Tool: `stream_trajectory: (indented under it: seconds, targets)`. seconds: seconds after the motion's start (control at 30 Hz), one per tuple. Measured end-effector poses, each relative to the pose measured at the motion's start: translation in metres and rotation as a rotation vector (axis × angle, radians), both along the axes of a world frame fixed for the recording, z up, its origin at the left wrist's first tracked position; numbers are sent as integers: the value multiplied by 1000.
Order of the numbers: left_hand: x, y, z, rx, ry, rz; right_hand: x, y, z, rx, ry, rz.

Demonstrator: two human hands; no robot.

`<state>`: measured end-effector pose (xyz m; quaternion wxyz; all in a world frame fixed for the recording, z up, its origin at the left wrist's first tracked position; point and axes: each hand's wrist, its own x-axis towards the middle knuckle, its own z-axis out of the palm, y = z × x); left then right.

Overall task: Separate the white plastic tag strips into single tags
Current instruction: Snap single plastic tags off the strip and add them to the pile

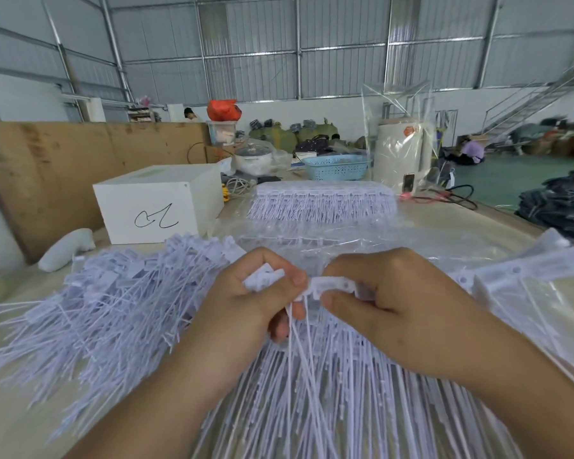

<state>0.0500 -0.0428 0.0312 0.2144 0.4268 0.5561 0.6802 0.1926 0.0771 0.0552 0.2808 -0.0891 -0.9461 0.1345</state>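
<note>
Head view puts your two hands at the middle of the frame, close together over the work, and that closeness looks deliberate: a short span of tag strip (pixel 328 285) between them leaves little to flex, so the break should land at one joint. Your left hand (pixel 256 299) has its fingers (pixel 294 279) curled round a bunch of loose tag heads (pixel 265 276) and pinching the strip's left end; your right hand (pixel 388 293) clamps the strip's header bar between thumb and forefinger, just beside the left thumb. The thin tails (pixel 307 352) hang down from the grip toward you, free of the pile, probably so they do not snag when a tag comes away

Single tags (pixel 113 313) lie heaped on the surface (pixel 10 422) at your left, within easy drop of the hand that takes them. Whole strips (pixel 524 273) wait at your right, beside the feeding hand, and another stack of strips (pixel 323 202) sits farther back on clear plastic. A white box (pixel 156 203) stands behind the heap. The job seems well under way, with plenty left
</note>
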Motion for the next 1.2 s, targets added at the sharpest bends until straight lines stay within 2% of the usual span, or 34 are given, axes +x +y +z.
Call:
stream_trajectory:
  seconds: [0.17,0.23,0.3,0.33,0.4,0.47,0.53,0.6,0.83,0.97,1.13,1.2]
  targets:
    - [17,8,3,180,-314,19,-9,-11,-7,-27,323,-66]
    - [13,8,4,238,-439,38,-8,-9,-4,-112,499,-115]
    - [1,3,6,236,-425,102,-2,-4,3,-215,606,-128]
    - [-4,1,6,213,-371,127,1,-3,5,-254,588,-105]
    - [-7,0,4,159,-267,104,3,-7,5,-301,384,1]
    - [-3,2,-1,87,-169,8,-1,-12,-3,-219,126,85]
    - [3,4,-4,-4,-46,-85,-4,-13,-6,-105,36,118]
    - [6,2,-4,-44,-40,-154,-3,-13,-4,-123,50,126]
    - [6,3,-1,-34,-253,-220,-3,-16,-4,-162,56,173]
    - [10,3,-2,-49,-247,-232,-6,-16,-8,-154,79,109]
    - [10,2,-1,-24,-267,-296,-10,-13,-11,-189,-12,44]
    - [9,0,-1,-28,-248,-318,-7,-18,-12,-224,-9,82]
